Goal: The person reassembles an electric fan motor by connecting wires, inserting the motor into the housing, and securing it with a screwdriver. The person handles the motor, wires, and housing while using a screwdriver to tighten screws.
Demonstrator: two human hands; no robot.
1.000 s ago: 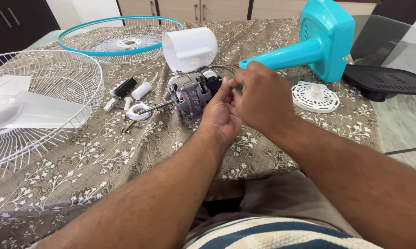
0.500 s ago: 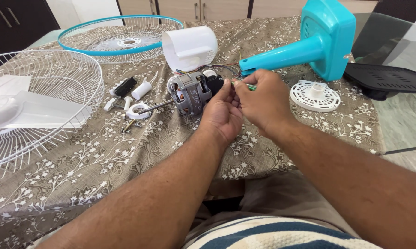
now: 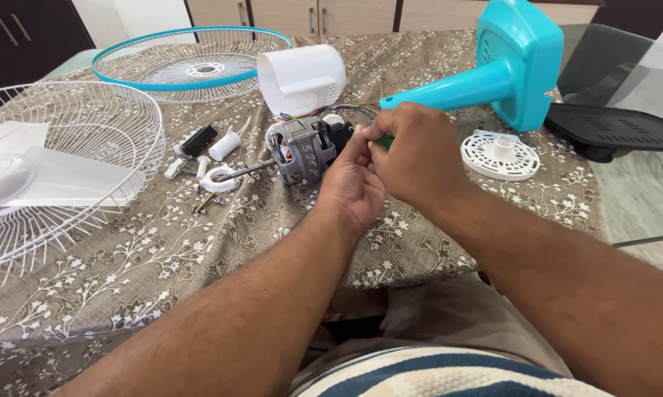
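Both hands met just right of the fan motor [image 3: 302, 151]: the left hand [image 3: 352, 184] pinched wires, the right hand [image 3: 412, 154] curled closed round a green piece [image 3: 383, 140]

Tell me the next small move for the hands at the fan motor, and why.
Probably keep the left hand steady and let the right hand work the small green piece pinched between them. Both hands meet right beside the grey metal fan motor, where its coloured wires come out, so the grip looks set.

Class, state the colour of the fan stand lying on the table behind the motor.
Turquoise blue; the fan stand shows clearly in the head view.
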